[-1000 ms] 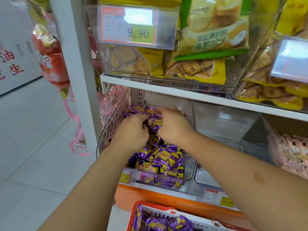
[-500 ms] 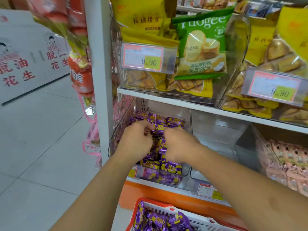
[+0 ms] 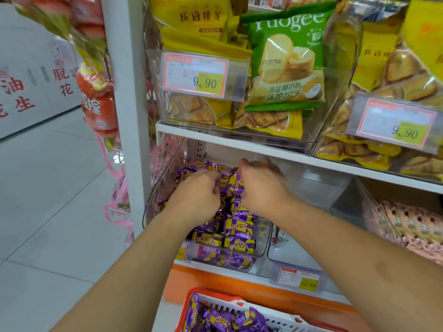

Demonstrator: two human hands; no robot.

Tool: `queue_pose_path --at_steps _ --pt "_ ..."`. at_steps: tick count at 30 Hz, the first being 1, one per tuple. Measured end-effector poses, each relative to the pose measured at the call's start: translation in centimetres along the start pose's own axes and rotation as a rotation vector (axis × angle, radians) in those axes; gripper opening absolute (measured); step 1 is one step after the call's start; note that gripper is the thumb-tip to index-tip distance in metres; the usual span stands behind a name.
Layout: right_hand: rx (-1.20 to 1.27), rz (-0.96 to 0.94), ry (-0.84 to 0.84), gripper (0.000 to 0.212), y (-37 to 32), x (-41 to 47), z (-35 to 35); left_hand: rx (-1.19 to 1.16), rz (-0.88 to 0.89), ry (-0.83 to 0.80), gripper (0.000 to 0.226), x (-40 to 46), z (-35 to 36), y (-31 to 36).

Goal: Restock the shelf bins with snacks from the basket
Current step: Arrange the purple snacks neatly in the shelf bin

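The purple-and-yellow snack packets (image 3: 236, 226) lie heaped in the clear bin (image 3: 260, 257) at the left end of the lower shelf, the pile rising toward the back. Both hands are down in that bin, on top of the heap. The left hand (image 3: 196, 200) has its fingers curled into the packets near the middle of the pile; the right hand (image 3: 261, 188) is just beside it, fingers bent over packets toward the rear (which packets each one actually grips I cannot tell, as the knuckles cover them). More of the same packets sit in the red-rimmed basket (image 3: 215, 297) below the shelf edge. The neighbouring clear bin (image 3: 309, 264) to the right carries a price tag (image 3: 298, 279) on its front. Above, on the white shelf (image 3: 263, 149), stand bins of yellow cracker bags (image 3: 203, 25) and one green biscuit bag (image 3: 287, 58), with a 9.90 label (image 3: 195, 74).
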State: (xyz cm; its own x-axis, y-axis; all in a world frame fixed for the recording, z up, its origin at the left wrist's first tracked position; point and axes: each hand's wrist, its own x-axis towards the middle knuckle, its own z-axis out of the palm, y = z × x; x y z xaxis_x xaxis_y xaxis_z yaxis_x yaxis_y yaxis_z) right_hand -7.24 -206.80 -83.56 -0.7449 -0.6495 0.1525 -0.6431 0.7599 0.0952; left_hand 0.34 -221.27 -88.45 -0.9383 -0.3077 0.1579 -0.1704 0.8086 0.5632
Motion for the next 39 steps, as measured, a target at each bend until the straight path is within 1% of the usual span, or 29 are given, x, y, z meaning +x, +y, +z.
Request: queue_pose_path --at_steps 2,4,6,8,11,14,16,18,20,21,25,31,33,35,36,39 --pt "-0.093 0.015 -0.057 0.050 0.0 0.8 0.5 0.097 0.051 -0.060 0.054 0.9 1.0 -0.2" --pt "-0.114 0.045 -0.118 0.050 -0.2 1.8 1.4 0.208 0.071 -0.117 0.060 1.4 2.2 0.1" --pt "-0.105 0.059 -0.160 0.048 -0.4 2.6 2.2 0.322 0.066 -0.151 0.061 1.5 3.3 0.4" --pt "-0.111 0.063 -0.181 0.047 -0.4 3.1 2.6 0.391 0.056 -0.146 0.056 1.6 3.8 0.5" --pt "-0.096 0.058 -0.194 0.042 -0.4 3.5 2.8 0.391 0.032 -0.132 0.050 2.1 3.3 0.0" --pt "-0.050 0.023 -0.211 0.020 -0.5 3.4 2.8 0.357 0.006 -0.145 0.051 2.4 3.0 -0.8" --pt "-0.029 0.013 -0.214 0.020 -0.4 3.4 2.8 0.339 0.019 -0.148 0.051 2.3 3.1 -1.2" --pt "-0.044 0.030 -0.194 0.014 -0.3 3.3 2.8 0.349 0.030 -0.141 0.058 2.0 3.3 -1.0" --pt "-0.082 0.042 -0.168 0.025 -0.3 3.4 2.9 0.366 0.045 -0.124 0.065 1.7 3.4 -0.3" --pt "-0.101 0.042 -0.169 0.027 -0.4 3.5 3.0 0.376 0.068 -0.111 0.064 1.5 3.4 0.1" --pt "-0.138 0.024 -0.179 0.029 -0.9 4.3 3.5 0.411 0.164 -0.119 0.054 1.1 4.2 0.8" --pt "-0.164 -0.025 -0.226 0.030 -0.9 4.5 3.9 0.425 0.162 -0.118 0.040 1.3 4.8 0.9" --pt "-0.142 -0.038 -0.244 0.027 -0.9 4.1 3.4 0.387 0.156 -0.110 0.034 1.2 4.5 1.1" --pt "-0.110 -0.038 -0.240 0.025 -0.8 3.4 2.8 0.282 0.099 -0.102 0.031 1.2 3.6 1.2" --pt "-0.093 -0.028 -0.218 0.025 -0.7 2.8 2.5 0.218 0.059 -0.088 0.034 1.1 2.8 1.3" --pt "-0.005 0.001 -0.127 0.034 -0.8 1.4 2.0 0.009 -0.051 -0.028 0.058 0.8 0.0 1.6"
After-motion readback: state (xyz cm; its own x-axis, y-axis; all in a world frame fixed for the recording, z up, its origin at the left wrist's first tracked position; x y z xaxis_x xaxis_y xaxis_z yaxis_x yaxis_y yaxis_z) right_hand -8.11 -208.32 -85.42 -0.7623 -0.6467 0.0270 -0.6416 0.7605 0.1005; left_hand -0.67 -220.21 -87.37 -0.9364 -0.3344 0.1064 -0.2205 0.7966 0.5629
